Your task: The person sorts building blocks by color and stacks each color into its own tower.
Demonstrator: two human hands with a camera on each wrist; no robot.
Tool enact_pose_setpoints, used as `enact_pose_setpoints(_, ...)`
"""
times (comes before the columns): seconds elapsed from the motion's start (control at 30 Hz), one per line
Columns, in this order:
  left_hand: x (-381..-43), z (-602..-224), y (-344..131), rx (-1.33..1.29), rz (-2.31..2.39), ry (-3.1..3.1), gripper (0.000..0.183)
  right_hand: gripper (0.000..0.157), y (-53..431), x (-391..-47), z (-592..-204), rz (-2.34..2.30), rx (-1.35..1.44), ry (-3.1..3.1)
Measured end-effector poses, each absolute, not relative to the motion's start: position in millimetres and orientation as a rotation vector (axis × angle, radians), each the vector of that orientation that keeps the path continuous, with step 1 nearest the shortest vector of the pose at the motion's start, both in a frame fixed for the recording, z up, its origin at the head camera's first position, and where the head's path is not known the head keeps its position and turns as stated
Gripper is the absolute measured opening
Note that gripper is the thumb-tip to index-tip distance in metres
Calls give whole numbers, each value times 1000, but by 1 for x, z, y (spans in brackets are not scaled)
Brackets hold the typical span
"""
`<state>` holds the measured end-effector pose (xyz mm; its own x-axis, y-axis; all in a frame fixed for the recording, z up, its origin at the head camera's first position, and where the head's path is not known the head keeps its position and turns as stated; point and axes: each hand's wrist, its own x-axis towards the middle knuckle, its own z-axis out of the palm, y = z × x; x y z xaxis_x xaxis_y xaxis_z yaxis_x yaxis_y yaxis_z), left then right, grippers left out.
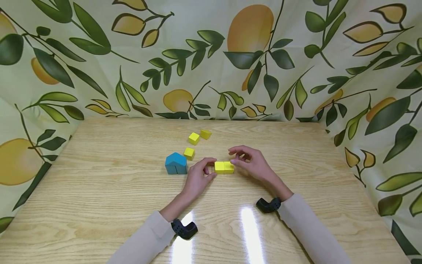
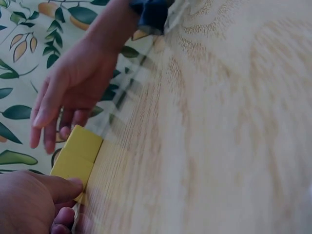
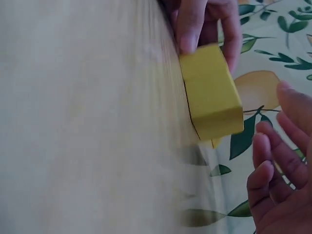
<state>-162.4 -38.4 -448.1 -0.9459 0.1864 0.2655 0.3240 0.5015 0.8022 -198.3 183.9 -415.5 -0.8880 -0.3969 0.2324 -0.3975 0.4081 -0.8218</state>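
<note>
Two yellow blocks point(image 1: 224, 167) sit side by side on the wooden table, their faces meeting in a thin seam. At the left end, my left hand point(image 1: 196, 179) pinches the nearer-to-it block with its thumb in front and fingers behind. In the left wrist view that thumb lies against the yellow block point(image 2: 73, 165). My right hand point(image 1: 254, 163) hovers by the right end, fingers loosely bent and holding nothing. From the right wrist, a gap shows between those fingers point(image 3: 273, 146) and the yellow pair point(image 3: 212, 92).
Left of my left hand stands a small blue house shape point(image 1: 176, 164) of several blocks. Behind it are a yellow block point(image 1: 189, 153), another yellow block point(image 1: 193, 138) and a yellow triangular block point(image 1: 206, 134). A leaf-and-fruit patterned cloth point(image 1: 197, 73) hangs along the table's back and sides.
</note>
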Motion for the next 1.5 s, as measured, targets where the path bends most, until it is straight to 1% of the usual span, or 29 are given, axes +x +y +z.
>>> enact_pose_setpoints(0.2,-163,-447,-38,-442,-1453,-2599,41,34,179,-226,-408,1492,842,-2671)
enact_pose_setpoints(0.37,-163,-447,-39,-437,-1454,-2611,42,35,168,-247,-396,1422,991,-2702)
enact_pose_setpoints(0.7,-163,-448,-39,-460,-1449,-2594,41,35,133,-272,-377,1190,1319,-2814)
enact_pose_setpoints(0.9,-163,-448,-40,-465,-1465,-2573,40,38,109,-278,-374,1008,1515,-2859)
enact_pose_setpoints(1.07,-163,-449,-41,-479,-1452,-2565,38,38,94,-278,-373,977,1602,-2850)
enact_pose_setpoints(1.5,-161,-449,-42,-513,-1423,-2543,35,40,64,-283,-376,919,1626,-2954)
